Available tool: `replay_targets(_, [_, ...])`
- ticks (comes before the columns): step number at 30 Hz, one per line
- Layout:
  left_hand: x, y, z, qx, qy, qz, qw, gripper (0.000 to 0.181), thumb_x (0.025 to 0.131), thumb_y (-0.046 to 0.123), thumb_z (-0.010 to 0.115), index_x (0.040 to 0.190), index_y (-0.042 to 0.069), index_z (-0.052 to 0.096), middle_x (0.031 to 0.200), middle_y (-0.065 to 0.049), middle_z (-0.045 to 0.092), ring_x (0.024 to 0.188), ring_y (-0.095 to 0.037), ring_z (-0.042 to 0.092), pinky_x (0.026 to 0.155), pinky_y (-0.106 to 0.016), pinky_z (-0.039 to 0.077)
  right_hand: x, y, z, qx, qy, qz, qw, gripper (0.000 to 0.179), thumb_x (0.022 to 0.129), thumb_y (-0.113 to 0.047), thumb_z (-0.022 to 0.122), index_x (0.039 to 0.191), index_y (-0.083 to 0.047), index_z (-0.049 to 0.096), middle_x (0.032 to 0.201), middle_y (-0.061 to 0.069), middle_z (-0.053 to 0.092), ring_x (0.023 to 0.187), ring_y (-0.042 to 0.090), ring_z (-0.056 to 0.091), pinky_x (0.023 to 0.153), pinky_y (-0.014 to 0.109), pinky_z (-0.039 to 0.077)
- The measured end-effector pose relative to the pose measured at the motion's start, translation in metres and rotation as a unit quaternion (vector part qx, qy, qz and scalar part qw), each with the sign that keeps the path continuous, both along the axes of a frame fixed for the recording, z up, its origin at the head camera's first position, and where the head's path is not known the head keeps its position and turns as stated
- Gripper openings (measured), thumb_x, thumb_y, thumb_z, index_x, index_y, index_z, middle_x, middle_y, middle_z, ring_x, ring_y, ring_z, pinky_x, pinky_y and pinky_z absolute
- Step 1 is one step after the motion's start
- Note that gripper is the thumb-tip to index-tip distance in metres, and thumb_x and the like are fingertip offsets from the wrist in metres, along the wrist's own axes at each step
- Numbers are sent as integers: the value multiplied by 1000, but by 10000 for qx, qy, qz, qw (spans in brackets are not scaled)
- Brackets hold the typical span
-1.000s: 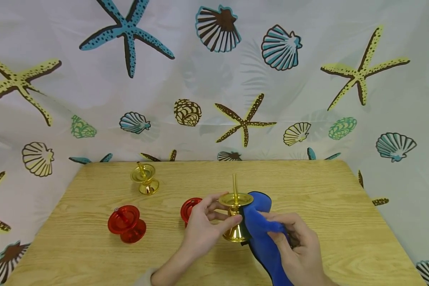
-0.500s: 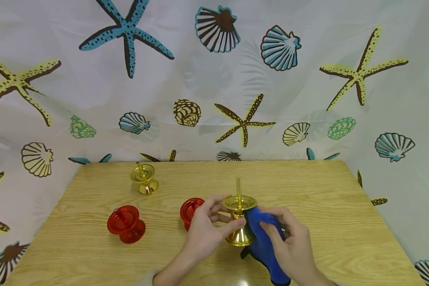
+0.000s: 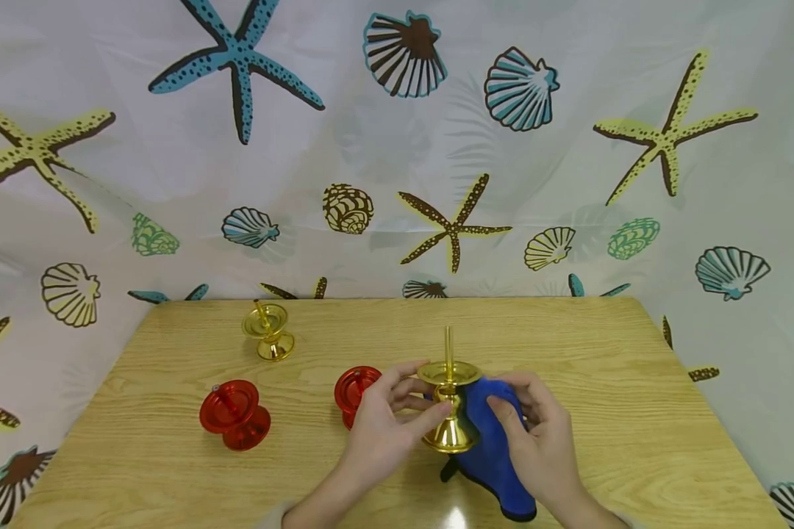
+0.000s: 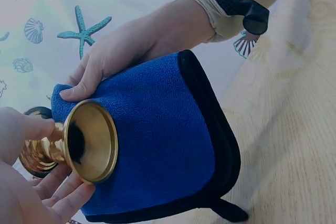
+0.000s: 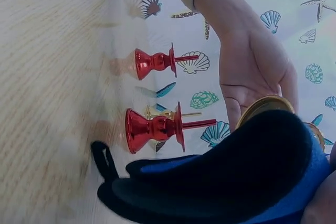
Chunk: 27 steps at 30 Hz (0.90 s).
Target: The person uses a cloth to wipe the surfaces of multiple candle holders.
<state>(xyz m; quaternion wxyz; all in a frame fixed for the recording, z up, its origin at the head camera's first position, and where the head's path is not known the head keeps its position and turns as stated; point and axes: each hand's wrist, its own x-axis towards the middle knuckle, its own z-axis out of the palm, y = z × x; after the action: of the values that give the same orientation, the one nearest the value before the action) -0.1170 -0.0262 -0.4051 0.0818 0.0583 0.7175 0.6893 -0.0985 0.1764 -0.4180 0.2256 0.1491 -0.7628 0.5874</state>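
Note:
Above the table, my left hand (image 3: 384,437) grips a shiny gold candlestick (image 3: 451,435) with a flat dish and a thin spike pointing up; thumb in front, fingers behind. The left wrist view shows its hollow base (image 4: 100,142) and the thumb on its stem. On its right side, my right hand (image 3: 544,444) pinches a blue cloth (image 3: 496,459) with black edging between thumb and fingers. The cloth lies against the candlestick's side and hangs below it, with a black loop (image 4: 231,211) at one corner. In the right wrist view the cloth hides most of the candlestick.
One red candlestick (image 3: 234,413) stands at the left of the wooden table (image 3: 609,367), another red candlestick (image 3: 356,389) just behind my left hand. A second gold candlestick (image 3: 269,330) is near the back left. A curtain (image 3: 344,132) with shells and starfish hangs behind the table.
The gold candlestick has shifted slightly right in my left hand's grip. My right hand has come closer, and the cloth's bunched upper fold now sits lower against the candlestick.

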Motion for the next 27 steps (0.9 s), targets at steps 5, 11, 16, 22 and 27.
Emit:
replay_targets(5, [-1, 0, 0, 66, -129, -326, 9994, 65, 89, 20, 86, 148, 12, 59, 128, -15, 69, 92, -16, 71, 72, -22, 58, -1, -2, -2, -139, 156, 142, 9997, 21, 93, 14, 67, 110, 2, 67, 96, -19, 74, 81, -1, 71, 63, 19, 55])
replay_targets(11, [-1, 0, -2, 8, -4, -420, 9991, 63, 89, 20, 86, 146, 15, 60, 123, -16, 75, 91, -22, 78, 72, -24, 61, 0, -3, -5, -162, 338, 262, 9990, 23, 92, 17, 66, 110, 3, 68, 103, -19, 75, 88, -2, 72, 69, 16, 58])
replay_targets(16, [-2, 0, 0, -83, 51, -364, 9993, 63, 89, 22, 86, 146, 14, 60, 116, -15, 77, 90, -22, 79, 73, -26, 62, 1, 0, -6, -243, 710, 430, 9963, 29, 90, 22, 63, 114, 5, 67, 111, -16, 76, 91, -2, 73, 66, 15, 57])
replay_targets(22, [-4, -1, 1, -151, 112, -219, 9996, 64, 88, 20, 87, 146, 13, 60, 115, -16, 77, 90, -23, 79, 73, -27, 63, 6, 3, -1, -322, 1132, 685, 9907, 31, 88, 28, 60, 113, 10, 64, 124, -9, 75, 107, 1, 74, 83, 14, 60])
replay_targets(27, [-6, -3, 1, -55, 158, -202, 9997, 64, 89, 17, 86, 147, 10, 59, 115, -19, 75, 92, -25, 79, 72, -27, 63, 14, 4, 7, -375, 1037, 976, 9891, 28, 89, 29, 57, 110, 10, 62, 127, -9, 75, 117, 5, 73, 93, 18, 59])
